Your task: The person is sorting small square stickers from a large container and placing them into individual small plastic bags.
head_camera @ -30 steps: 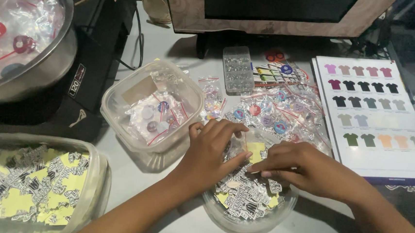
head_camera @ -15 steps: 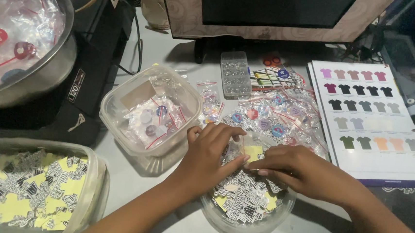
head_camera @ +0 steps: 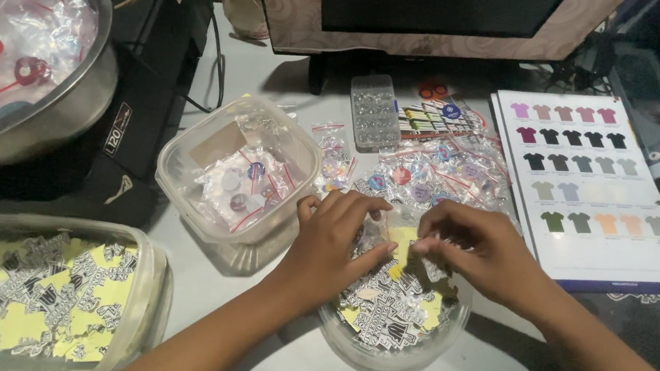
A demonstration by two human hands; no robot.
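Observation:
Both of my hands meet over a round clear bowl (head_camera: 391, 356) filled with cut-out stickers, black-and-white print on yellow backing. My left hand (head_camera: 334, 244) and my right hand (head_camera: 474, 248) pinch one yellow-backed sticker (head_camera: 402, 241) between their fingertips, just above the bowl's far rim. A heap of small clear bags with round badges (head_camera: 431, 173) lies right behind the hands.
A square clear tub (head_camera: 191, 176) with bagged badges stands to the left. A larger tub of stickers (head_camera: 144, 296) sits at the front left, a steel bowl (head_camera: 72, 113) at the far left. A shirt colour chart (head_camera: 593, 181) lies right, a monitor (head_camera: 435, 15) behind.
My hands stayed over the bowl and drew slightly closer, fingers working on the yellow sticker. Nothing else on the table moved.

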